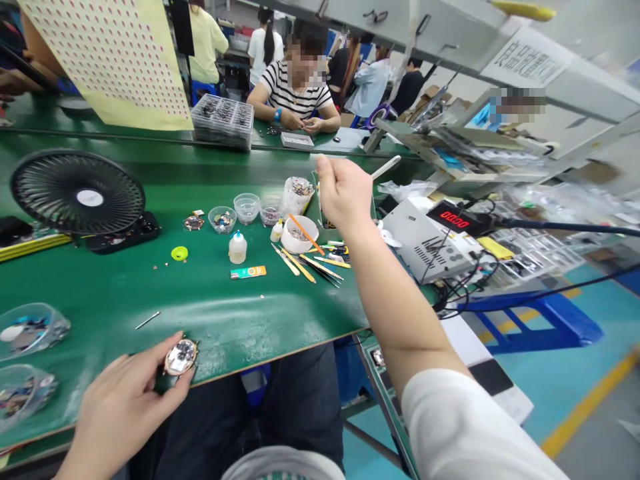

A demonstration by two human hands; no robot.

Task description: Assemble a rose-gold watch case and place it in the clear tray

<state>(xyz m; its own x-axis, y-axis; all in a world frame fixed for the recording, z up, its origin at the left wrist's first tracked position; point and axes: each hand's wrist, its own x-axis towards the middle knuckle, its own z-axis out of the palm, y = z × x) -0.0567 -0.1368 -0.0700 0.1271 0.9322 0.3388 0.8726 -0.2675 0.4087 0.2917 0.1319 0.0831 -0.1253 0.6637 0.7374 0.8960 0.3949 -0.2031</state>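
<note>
Near the table's front edge, my left hand [130, 393] grips an opened watch case [181, 357] between thumb and fingers, its inner parts facing up. My right hand [345, 190] is stretched forward, closed in a pinch, over a container [327, 223] that it partly covers. Whatever lies between those fingertips is too small to make out. Just left of that hand stand a cup of small metal parts [299, 193] and a white bowl [299, 237] with an orange stick [306, 233] across it. Several tweezers [320, 268] lie below the bowl. A thin metal rod [147, 320] rests beyond my left hand.
A black fan [77, 193] stands at left. Mid-table are a dropper bottle [238, 249], a lighter [249, 272] and small clear cups [247, 207]. Parts bowls [33, 330] sit at the left edge. A device with a red display [453, 217] is at right. A co-worker [295, 87] sits opposite.
</note>
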